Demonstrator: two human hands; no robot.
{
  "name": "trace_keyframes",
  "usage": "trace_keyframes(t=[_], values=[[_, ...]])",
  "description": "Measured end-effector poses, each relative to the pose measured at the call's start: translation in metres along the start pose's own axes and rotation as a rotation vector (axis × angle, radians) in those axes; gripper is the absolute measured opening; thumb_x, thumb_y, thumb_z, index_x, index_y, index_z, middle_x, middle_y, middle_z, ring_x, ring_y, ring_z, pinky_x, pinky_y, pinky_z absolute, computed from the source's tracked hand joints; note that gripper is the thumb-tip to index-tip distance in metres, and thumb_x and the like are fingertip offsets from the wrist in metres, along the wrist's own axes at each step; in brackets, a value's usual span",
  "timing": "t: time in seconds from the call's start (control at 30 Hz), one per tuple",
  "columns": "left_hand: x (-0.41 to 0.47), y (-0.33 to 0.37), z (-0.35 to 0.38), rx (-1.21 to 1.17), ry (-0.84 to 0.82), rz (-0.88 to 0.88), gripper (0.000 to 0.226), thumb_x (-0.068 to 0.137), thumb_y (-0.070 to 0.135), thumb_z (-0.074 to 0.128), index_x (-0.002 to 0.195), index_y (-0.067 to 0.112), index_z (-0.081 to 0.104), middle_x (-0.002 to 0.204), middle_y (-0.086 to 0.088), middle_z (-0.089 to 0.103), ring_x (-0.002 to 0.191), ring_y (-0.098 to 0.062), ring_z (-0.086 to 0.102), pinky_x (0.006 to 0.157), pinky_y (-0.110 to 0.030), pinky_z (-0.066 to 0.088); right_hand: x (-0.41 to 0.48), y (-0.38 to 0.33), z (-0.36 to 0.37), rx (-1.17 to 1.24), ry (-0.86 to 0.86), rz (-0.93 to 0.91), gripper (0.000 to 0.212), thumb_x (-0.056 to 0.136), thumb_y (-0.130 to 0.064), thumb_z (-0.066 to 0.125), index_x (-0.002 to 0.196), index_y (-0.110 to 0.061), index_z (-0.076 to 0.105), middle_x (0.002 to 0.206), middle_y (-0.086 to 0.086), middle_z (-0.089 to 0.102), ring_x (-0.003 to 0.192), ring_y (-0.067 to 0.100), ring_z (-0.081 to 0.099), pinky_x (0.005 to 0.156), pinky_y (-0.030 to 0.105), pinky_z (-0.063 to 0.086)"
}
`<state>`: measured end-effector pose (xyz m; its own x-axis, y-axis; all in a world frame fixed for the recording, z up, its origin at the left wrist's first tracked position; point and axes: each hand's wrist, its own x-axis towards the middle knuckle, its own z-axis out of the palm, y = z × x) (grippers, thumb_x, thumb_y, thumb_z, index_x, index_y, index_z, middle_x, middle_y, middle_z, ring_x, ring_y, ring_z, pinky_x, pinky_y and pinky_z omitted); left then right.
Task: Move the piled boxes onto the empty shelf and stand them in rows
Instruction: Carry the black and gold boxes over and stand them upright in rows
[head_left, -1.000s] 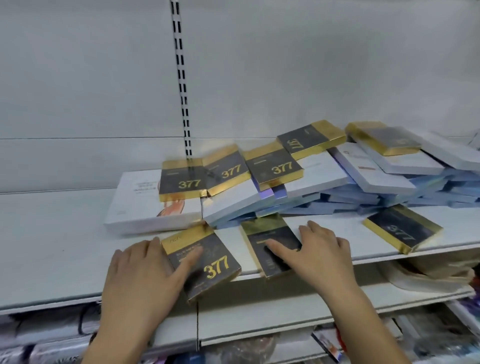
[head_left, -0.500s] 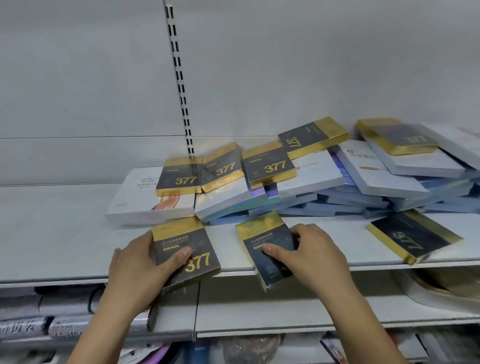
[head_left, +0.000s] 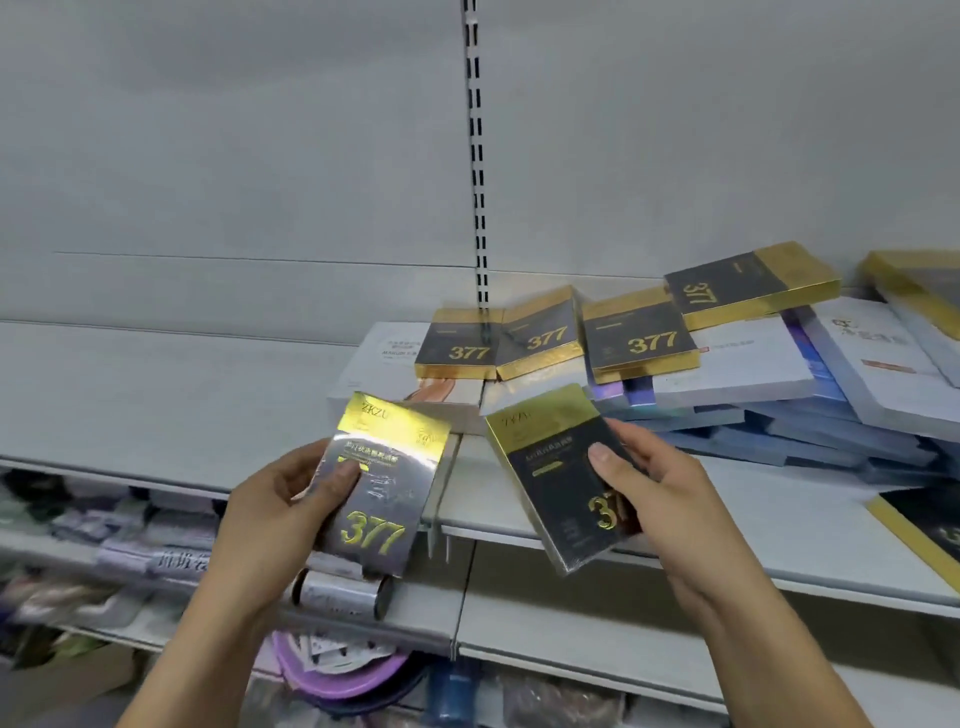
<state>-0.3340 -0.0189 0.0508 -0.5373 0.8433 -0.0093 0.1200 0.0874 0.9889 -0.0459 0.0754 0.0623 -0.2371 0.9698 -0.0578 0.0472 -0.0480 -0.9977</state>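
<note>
Left hand (head_left: 270, 514) clamped on left box (head_left: 382, 483), thumb across face. Right hand (head_left: 670, 499) clamped on right box (head_left: 561, 478). Both boxes held off shelf (head_left: 156, 405) at near edge, faces up, probably for standing on bare left stretch. Pile (head_left: 727, 374) lies flat, far right.

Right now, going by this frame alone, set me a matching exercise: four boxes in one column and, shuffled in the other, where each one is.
Boxes:
1. glare-streaked box
2. dark matte box
3. white box
4. box cut by the right edge

Places:
A. flat beneath a gold-edged box
B. held in the right hand
C. flat at the shelf front, no hand on it
D. held in the left hand

Pairs: 1-D, 2-B, 3-A, 4-C
</note>
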Motion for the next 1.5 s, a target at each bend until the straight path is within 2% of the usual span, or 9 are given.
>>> trace_keyframes(t=[0.07,0.2,0.33,0.47,0.67,1.0,1.13,1.27,1.5], values=[[0.004,-0.003,-0.021,-0.083,0.048,-0.019,0.034,0.084,0.024,0.077,0.116,0.022,0.069,0.102,-0.004,0.080,0.093,-0.029,0.077,0.078,-0.040,0.058,0.005,-0.005,0.025,0.074,-0.067,-0.005,0.029,0.099,-0.013,0.059,0.119,-0.032,0.067,0.106,-0.012,0.078,0.090,0.005,0.075,0.062,0.015,0.055],[0.013,-0.014,-0.078,-0.201,0.154,-0.039,0.031,0.089,0.010,0.071,0.117,0.019,0.060,0.097,-0.009,0.080,0.082,-0.026,0.077,0.070,-0.037,0.058,0.017,-0.013,0.085,0.064,-0.181,-0.027,0.029,0.094,-0.008,0.066,0.110,-0.032,0.071,0.103,-0.009,0.079,0.094,0.008,0.075,0.077,0.026,0.057],[0.024,-0.032,-0.150,-0.246,0.208,-0.024,0.041,0.091,0.007,0.069,0.128,0.016,0.056,0.108,-0.008,0.079,0.098,-0.031,0.076,0.075,-0.039,0.060,0.028,-0.015,0.164,0.029,-0.239,-0.015,0.032,0.088,-0.010,0.074,0.108,-0.035,0.073,0.109,-0.005,0.078,0.098,0.016,0.075,0.084,0.038,0.058],[0.038,-0.051,-0.238,-0.273,0.267,0.003,0.032,0.090,0.006,0.068,0.121,0.014,0.066,0.109,-0.009,0.078,0.100,-0.030,0.074,0.077,-0.037,0.061,0.030,-0.017,0.261,-0.005,-0.312,-0.001,0.036,0.088,-0.006,0.073,0.116,-0.027,0.067,0.104,-0.001,0.079,0.093,0.022,0.077,0.085,0.044,0.059],[0.052,-0.077,-0.370,-0.281,0.379,0.024,0.025,0.092,0.007,0.069,0.113,0.019,0.071,0.111,-0.010,0.078,0.106,-0.036,0.072,0.091,-0.047,0.055,0.031,-0.028,0.399,-0.019,-0.357,-0.027,0.037,0.084,-0.005,0.077,0.115,-0.025,0.069,0.103,0.000,0.079,0.094,0.024,0.077,0.097,0.057,0.054],[0.088,-0.097,-0.500,-0.288,0.506,0.023,0.030,0.091,0.007,0.069,0.118,0.022,0.071,0.110,-0.007,0.078,0.103,-0.032,0.074,0.092,-0.050,0.056,0.054,-0.037,0.560,0.040,-0.419,-0.035,0.034,0.084,0.003,0.074,0.113,-0.012,0.068,0.097,0.009,0.080,0.088,0.037,0.076,0.088,0.064,0.056],[0.110,-0.110,-0.537,-0.301,0.520,0.005,0.033,0.092,0.010,0.069,0.122,0.023,0.068,0.111,-0.004,0.078,0.103,-0.029,0.075,0.084,-0.044,0.057,0.069,-0.033,0.618,0.042,-0.452,-0.041,0.035,0.083,0.002,0.075,0.114,-0.014,0.067,0.097,0.008,0.080,0.086,0.033,0.077,0.087,0.058,0.059],[0.143,-0.118,-0.580,-0.270,0.533,-0.004,0.034,0.091,0.011,0.069,0.123,0.023,0.068,0.113,-0.004,0.077,0.105,-0.028,0.074,0.091,-0.052,0.057,0.087,-0.029,0.677,0.050,-0.476,-0.029,0.031,0.085,0.001,0.074,0.111,-0.017,0.069,0.097,0.002,0.080,0.087,0.029,0.077,0.088,0.054,0.059],[0.210,-0.114,-0.662,-0.254,0.515,-0.017,0.030,0.087,0.014,0.069,0.117,0.018,0.069,0.113,-0.008,0.077,0.105,-0.030,0.073,0.088,-0.051,0.057,0.132,-0.037,0.790,0.079,-0.534,-0.007,0.029,0.088,0.001,0.070,0.110,-0.018,0.069,0.093,-0.001,0.080,0.077,0.018,0.077,0.073,0.037,0.059]])
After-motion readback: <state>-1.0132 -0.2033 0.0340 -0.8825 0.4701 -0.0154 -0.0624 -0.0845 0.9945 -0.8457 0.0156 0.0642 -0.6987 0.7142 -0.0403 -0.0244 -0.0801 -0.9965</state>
